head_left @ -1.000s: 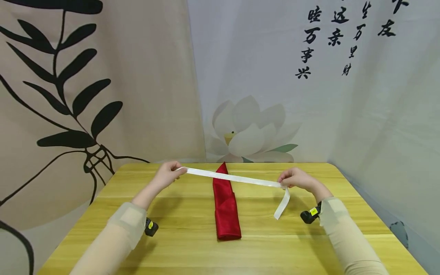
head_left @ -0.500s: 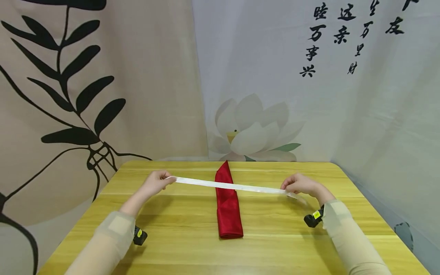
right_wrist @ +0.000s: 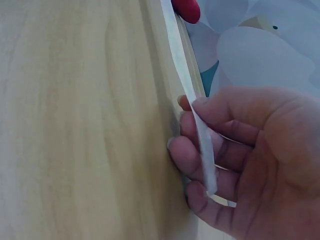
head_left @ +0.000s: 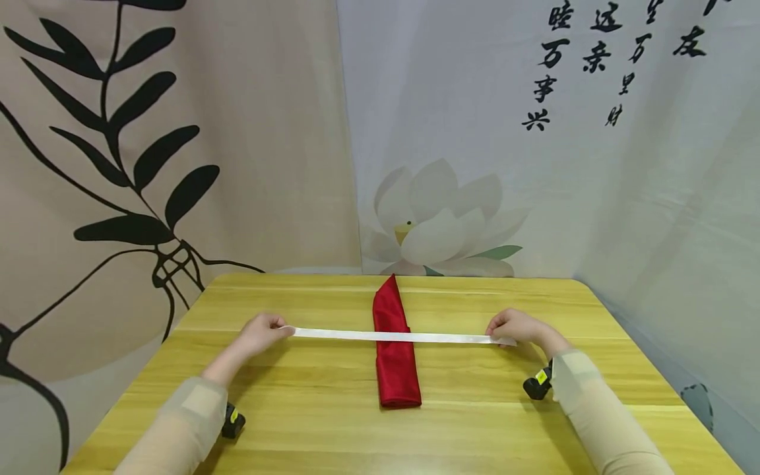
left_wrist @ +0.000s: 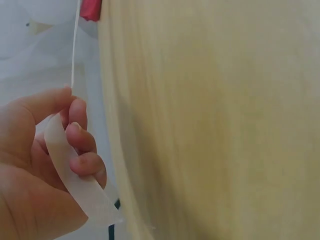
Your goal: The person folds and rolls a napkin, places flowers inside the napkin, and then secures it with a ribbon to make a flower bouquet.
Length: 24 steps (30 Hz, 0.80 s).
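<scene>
Either side of the long, folded, glossy red cloth (head_left: pixel 399 376), which points away from you on the worktop (head_left: pixel 320 422), your left grip (head_left: pixel 260 334) and right grip (head_left: pixel 521 326), about equally near it, pinch a flat white fabric ribbon (head_left: pixel 338 334) straight across its long axis, contact unclear.

Dressed in long beige sleeves (head_left: pixel 611 422) with paler cuff bands (head_left: pixel 574 368); wearing boxy black wrist cameras (head_left: pixel 536 388) with yellow labels (head_left: pixel 541 377).
</scene>
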Each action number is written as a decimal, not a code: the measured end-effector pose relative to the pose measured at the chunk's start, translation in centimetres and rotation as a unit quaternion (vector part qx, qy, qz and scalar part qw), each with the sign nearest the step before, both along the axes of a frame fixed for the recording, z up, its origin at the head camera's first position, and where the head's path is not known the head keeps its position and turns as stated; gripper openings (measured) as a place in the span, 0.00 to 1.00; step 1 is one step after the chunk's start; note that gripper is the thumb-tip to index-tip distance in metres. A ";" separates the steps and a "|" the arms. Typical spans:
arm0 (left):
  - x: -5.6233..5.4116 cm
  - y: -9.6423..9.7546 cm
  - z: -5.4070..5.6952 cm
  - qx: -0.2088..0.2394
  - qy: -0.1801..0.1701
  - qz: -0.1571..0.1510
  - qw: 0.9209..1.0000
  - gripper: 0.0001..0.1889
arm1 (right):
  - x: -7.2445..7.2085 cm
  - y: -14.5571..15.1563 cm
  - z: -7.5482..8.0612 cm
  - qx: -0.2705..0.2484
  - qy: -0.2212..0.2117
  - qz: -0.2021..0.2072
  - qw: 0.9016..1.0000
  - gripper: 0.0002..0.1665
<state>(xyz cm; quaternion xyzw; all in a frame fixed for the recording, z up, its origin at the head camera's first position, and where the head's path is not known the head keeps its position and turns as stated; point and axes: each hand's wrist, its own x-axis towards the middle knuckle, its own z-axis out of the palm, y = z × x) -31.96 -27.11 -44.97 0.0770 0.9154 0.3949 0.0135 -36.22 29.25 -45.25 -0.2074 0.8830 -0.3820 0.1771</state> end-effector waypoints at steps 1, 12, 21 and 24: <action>0.0 -0.1 -0.1 -0.002 -0.004 0.002 1.000 0.14 | 0.0 -0.1 -0.1 0.001 0.001 0.000 1.000 0.06; 0.1 -0.4 -0.9 -0.008 -0.045 -0.031 0.998 0.13 | 0.0 -0.8 0.1 0.022 0.008 0.001 1.000 0.08; 0.2 -0.3 -0.4 0.021 -0.099 -0.057 0.993 0.16 | 0.1 -1.3 0.1 0.051 0.032 -0.024 0.998 0.17; 0.0 -0.7 -0.5 0.023 -0.105 -0.056 0.993 0.17 | 0.3 -1.6 -0.2 0.057 0.033 -0.031 0.997 0.20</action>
